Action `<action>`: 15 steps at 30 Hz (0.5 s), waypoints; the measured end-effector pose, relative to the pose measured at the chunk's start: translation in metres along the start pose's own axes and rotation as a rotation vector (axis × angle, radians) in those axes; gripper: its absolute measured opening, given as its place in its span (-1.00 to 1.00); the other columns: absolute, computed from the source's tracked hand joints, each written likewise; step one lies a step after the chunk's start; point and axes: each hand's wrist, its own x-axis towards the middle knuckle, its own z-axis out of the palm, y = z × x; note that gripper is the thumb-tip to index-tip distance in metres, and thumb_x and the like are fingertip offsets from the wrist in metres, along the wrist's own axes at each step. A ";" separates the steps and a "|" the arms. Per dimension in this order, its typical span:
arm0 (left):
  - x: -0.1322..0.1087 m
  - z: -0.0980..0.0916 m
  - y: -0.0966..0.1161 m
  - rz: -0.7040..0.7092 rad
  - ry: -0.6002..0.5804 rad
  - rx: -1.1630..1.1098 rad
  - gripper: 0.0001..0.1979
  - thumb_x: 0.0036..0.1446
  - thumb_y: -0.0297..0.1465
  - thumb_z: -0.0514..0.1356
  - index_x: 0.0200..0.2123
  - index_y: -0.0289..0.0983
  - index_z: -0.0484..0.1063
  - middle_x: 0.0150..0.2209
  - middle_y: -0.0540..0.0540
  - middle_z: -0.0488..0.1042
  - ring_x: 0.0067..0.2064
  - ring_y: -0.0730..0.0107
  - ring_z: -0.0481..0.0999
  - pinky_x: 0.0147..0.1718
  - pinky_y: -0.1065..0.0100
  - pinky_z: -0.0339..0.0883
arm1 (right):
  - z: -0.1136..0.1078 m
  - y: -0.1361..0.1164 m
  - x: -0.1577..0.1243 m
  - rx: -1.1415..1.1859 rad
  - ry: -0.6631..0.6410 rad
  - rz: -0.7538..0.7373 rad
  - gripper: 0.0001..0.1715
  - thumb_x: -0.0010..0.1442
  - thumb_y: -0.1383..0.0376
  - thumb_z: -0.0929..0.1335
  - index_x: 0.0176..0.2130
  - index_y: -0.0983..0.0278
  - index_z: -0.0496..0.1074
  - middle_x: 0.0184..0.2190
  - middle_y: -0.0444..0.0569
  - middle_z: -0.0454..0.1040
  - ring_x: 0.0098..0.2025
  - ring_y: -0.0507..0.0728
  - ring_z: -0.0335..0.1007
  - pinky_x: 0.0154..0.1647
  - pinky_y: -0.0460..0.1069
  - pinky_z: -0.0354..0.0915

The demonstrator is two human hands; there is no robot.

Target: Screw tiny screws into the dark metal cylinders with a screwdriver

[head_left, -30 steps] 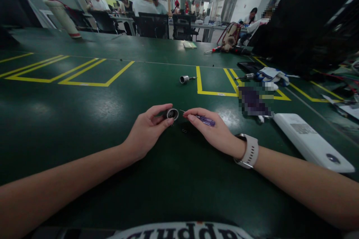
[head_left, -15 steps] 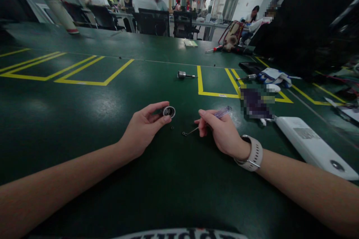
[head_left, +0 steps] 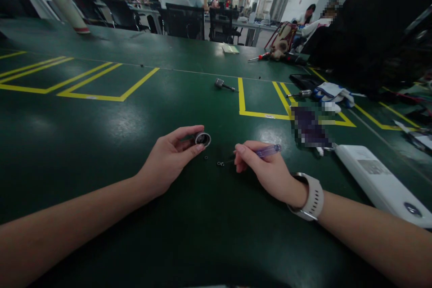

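Observation:
Between thumb and fingers, my left hand (head_left: 168, 157) pinches a round metal cup-like part (head_left: 203, 139), its open end facing me and its inside partly dark. My right hand (head_left: 261, 164) is closed around a screwdriver with a clear purple handle (head_left: 269, 150). The thin shaft points left, its tip close to two small ring-like parts (head_left: 220, 164) lying on the green table; whether it touches them I cannot tell. Another tiny ring (head_left: 206, 157) lies just below the metal part. Farther back lies a metal piece with a thin shaft (head_left: 224, 84).
Yellow tape (head_left: 265, 115) marks rectangles on the table (head_left: 189, 234). To the right lie a white power bank (head_left: 381, 184), a phone (head_left: 310, 126), a glove (head_left: 334, 93) and a dark tablet-like object (head_left: 300, 81). A red-handled screwdriver (head_left: 259, 57) lies at the back. Several people sit beyond.
The screwdriver has tilted flatter, with its handle lower and its tip drawn slightly off the small rings. My right hand has moved slightly down. The metal piece at the back appears turned.

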 end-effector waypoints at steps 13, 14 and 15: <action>0.004 -0.005 -0.004 -0.061 0.004 -0.052 -0.58 -0.06 -0.46 0.32 -0.05 -0.20 0.46 -0.09 -0.07 0.55 -0.01 0.28 0.51 0.02 0.26 0.39 | -0.002 0.005 0.008 0.441 0.117 0.057 -0.64 0.21 0.18 0.31 -0.55 0.26 0.44 -0.64 -0.16 0.38 -0.53 0.02 0.32 -0.33 -0.02 0.34; 0.004 -0.004 -0.004 -0.064 0.010 -0.050 -0.57 -0.06 -0.46 0.32 -0.05 -0.20 0.46 -0.09 -0.07 0.55 -0.01 0.27 0.51 0.02 0.25 0.39 | -0.002 0.005 0.007 0.437 0.112 0.030 -0.67 0.21 0.18 0.31 -0.51 0.26 0.45 -0.61 -0.14 0.41 -0.49 0.02 0.35 -0.31 -0.02 0.34; 0.004 -0.004 -0.003 -0.065 0.013 -0.052 -0.57 -0.07 -0.46 0.32 -0.05 -0.21 0.46 -0.08 -0.08 0.55 -0.01 0.26 0.51 0.02 0.24 0.40 | -0.002 0.005 0.007 0.419 0.099 0.002 -0.71 0.22 0.18 0.31 -0.46 0.26 0.47 -0.56 -0.13 0.44 -0.44 0.03 0.37 -0.29 -0.01 0.34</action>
